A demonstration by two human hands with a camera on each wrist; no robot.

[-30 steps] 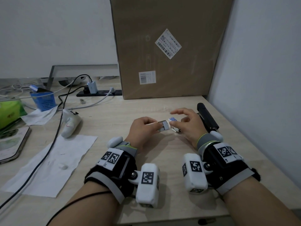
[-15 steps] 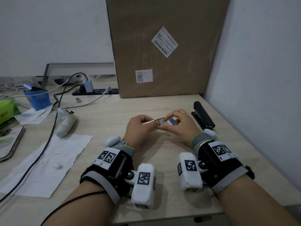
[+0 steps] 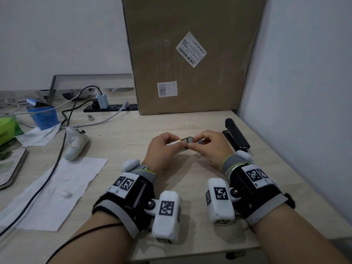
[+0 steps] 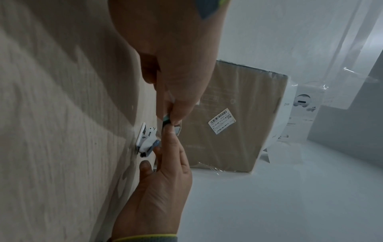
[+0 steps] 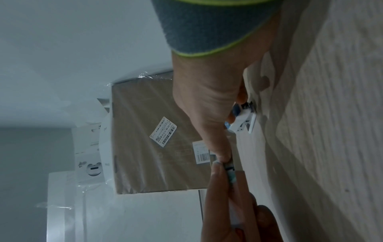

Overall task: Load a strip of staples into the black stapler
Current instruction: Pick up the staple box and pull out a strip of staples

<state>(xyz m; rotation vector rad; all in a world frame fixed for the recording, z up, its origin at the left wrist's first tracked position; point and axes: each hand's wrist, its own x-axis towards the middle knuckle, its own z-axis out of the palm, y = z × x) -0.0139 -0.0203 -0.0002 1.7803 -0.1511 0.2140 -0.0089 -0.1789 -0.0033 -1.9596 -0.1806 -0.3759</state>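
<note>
Two hands of mine meet above the middle of the desk (image 3: pixel 118 134), fingertips together on one small thing. My left hand (image 3: pixel 162 147) pinches the small staple box (image 3: pixel 174 143) between thumb and curled fingers, holding it just off the wood. My right hand (image 3: pixel 211 147) pinches the metal strip of staples (image 3: pixel 187 140) at the box's open end, thumb and forefinger closed on it, the other fingers curled loosely. In the left wrist view a white box sleeve (image 4: pixel 146 139) with blue print lies on the wood just beside my right fingers. The black stapler (image 3: pixel 236 137) lies closed near the desk's right edge, just beyond my right hand and apart from it. A big cardboard box (image 3: pixel 190 54) stands at the back edge. Towards the left edge lie a white controller (image 3: pixel 76 147), a sheet of paper (image 3: pixel 57 191) and a black cable (image 3: pixel 55 162) across it.
</note>
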